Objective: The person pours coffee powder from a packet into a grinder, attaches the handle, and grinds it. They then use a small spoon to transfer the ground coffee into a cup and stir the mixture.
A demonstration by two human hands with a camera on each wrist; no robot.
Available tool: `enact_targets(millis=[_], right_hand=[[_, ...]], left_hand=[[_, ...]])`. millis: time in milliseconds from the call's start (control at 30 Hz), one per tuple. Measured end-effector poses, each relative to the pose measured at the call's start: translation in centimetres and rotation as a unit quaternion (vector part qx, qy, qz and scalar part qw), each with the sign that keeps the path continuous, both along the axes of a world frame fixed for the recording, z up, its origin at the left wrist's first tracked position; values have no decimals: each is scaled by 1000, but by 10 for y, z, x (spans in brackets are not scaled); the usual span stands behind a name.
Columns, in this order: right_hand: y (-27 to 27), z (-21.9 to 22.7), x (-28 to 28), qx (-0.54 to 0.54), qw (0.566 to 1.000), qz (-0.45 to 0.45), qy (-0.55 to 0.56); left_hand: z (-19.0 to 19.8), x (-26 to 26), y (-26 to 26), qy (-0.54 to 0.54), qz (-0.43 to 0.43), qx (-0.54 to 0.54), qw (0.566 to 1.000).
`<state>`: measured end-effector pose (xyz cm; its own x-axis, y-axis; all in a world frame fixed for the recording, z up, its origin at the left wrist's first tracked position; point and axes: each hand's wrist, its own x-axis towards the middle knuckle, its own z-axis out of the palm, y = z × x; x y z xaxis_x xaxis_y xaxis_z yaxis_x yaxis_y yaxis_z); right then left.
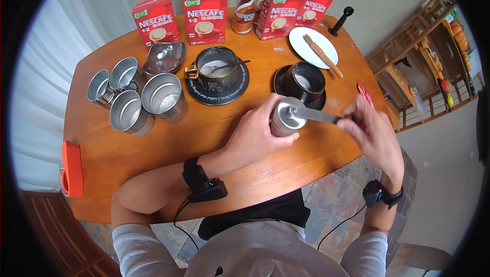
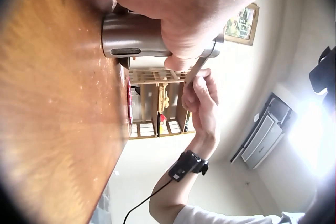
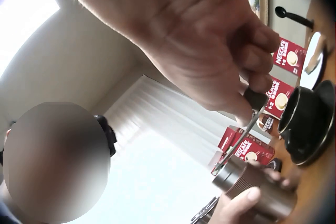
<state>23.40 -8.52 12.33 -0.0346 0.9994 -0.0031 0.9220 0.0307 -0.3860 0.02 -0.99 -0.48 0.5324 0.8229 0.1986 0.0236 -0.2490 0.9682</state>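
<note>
A steel hand coffee grinder stands upright on the wooden table, its base at the tabletop in the left wrist view. My left hand grips its body, thumb and fingers wrapped round it. From the lid a flat metal crank reaches out to the right. My right hand pinches the dark knob at the crank's end. Just behind the grinder, a black cup with pale powder inside sits on a black saucer.
Several steel cups and a dark glass bowl are at the left. A black mug holds a spoon and powder. A brush lies across a white plate. Red Nescafe boxes and bottles line the back.
</note>
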Motion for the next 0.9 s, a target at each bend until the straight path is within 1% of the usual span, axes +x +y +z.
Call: enact_targets(millis=[67, 133, 167, 200, 233, 300, 367, 400, 467, 533, 600, 700, 900], right_hand=[[-20, 7, -10, -12, 999, 31, -23], [-34, 18, -19, -45, 994, 95, -25], [-37, 20, -23, -61, 989, 130, -26], [-37, 19, -28, -37, 974, 221, -35], [-35, 20, -37, -69, 962, 262, -29], [-29, 16, -66, -29, 944, 328, -7], [-17, 10, -90, 19, 930, 367, 6], [-9, 6, -100, 44, 922, 385, 12], [14, -15, -114, 128, 907, 399, 47], [30, -17, -128, 138, 909, 392, 36], [38, -8, -140, 74, 930, 359, -22], [53, -7, -143, 69, 929, 364, 9], [52, -9, -142, 92, 928, 362, -1]], left_hand=[[0, 0, 0, 1, 1, 19, 1000], [-4, 0, 1, -8, 4, 35, 999], [-5, 1, 1, -10, 3, 25, 1000], [-6, 1, 1, -13, 2, 16, 1000], [-6, 1, 1, -16, 2, 6, 1000], [-6, 2, 0, -15, 4, 17, 1000], [-9, 1, 1, -20, -3, 24, 1000], [-8, -2, 1, -57, -32, -9, 998], [-3, -9, 0, -132, -88, -74, 985], [-2, -16, 0, -146, -136, -96, 975], [-3, -22, 1, -138, -164, -98, 972], [-5, -24, 0, -125, -170, -93, 973], [-8, -24, 1, -105, -169, -72, 977]])
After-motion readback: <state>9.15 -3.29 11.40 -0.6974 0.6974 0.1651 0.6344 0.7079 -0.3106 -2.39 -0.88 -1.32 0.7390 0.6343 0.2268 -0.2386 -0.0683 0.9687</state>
